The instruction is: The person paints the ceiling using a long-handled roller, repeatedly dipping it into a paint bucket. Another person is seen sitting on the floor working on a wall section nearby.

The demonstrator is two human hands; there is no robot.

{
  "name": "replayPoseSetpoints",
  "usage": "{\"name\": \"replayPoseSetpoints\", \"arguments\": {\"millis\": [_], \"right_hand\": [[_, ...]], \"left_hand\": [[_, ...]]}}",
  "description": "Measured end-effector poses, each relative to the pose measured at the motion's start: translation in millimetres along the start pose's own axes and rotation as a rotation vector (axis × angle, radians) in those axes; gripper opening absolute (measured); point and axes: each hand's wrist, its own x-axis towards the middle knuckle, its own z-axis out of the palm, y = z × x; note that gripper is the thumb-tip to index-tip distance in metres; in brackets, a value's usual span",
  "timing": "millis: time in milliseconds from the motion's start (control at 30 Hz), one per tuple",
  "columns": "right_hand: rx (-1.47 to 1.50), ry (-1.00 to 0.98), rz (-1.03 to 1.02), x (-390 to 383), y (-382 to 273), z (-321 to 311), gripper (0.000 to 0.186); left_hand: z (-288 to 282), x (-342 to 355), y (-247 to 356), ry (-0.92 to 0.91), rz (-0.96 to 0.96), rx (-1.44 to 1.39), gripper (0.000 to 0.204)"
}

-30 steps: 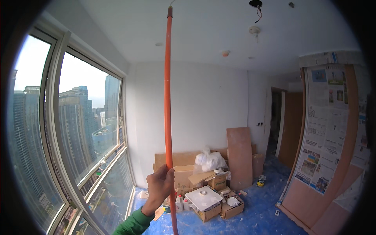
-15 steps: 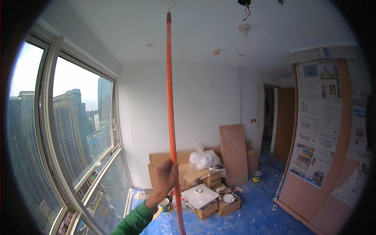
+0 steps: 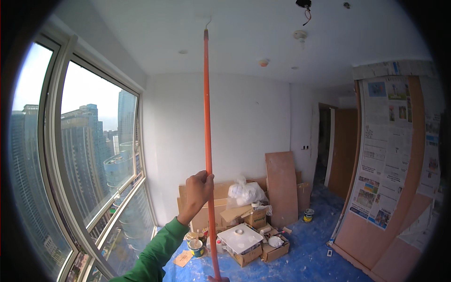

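Note:
A long orange pole stands nearly upright before me, reaching up toward the white ceiling. From its dark tip rises a bent metal wire, like the frame of a paint roller; any roller against the white ceiling cannot be made out. My left hand, in a green sleeve, is closed around the pole at mid-length. Down at the lower edge of the picture, a sliver of my right hand shows closed at the pole's lower end, mostly cut off.
Tall windows line the left. Cardboard boxes, a plastic bag, a leaning board and paint cans stand by the far wall on blue floor sheeting. At right is a newspaper-covered cabinet; loose wires hang from the ceiling.
My left hand and the pole's tip sit differently: the hand is higher in view, the tip lower. More of my green sleeve shows, and my right hand has come into the lower edge.

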Motion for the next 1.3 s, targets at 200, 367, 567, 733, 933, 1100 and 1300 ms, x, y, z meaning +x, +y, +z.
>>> {"name": "replayPoseSetpoints", "arguments": {"millis": [200, 367, 567, 733, 933, 1100, 1300], "right_hand": [[-0.036, 0.053, -0.159, 59, -13, 29, 0.039], [0.089, 0.041, -0.252, 101, -50, 52, 0.034], [0.010, -0.088, 0.023, 171, -79, 54, 0.031], [-0.041, -0.045, -0.088, 225, -94, 68, 0.031], [-0.029, -0.035, -0.068, 274, -125, 81, 0.034], [-0.045, -0.044, -0.100, 287, -164, 97, 0.035], [-0.059, -0.008, -0.123, 266, -142, 86, 0.035]], "left_hand": [[16, 63, -52, 0.040, 0.024, -0.071, 0.019], [24, 118, -91, -0.033, -0.039, -0.034, 0.021], [58, 191, -152, -0.080, -0.022, 0.073, 0.021], [66, 243, -161, -0.200, -0.158, 0.051, 0.020], [74, 300, -171, -0.230, -0.237, 0.031, 0.024], [80, 331, -172, -0.159, -0.242, 0.058, 0.022], [71, 315, -164, -0.177, -0.245, -0.013, 0.019]]}}
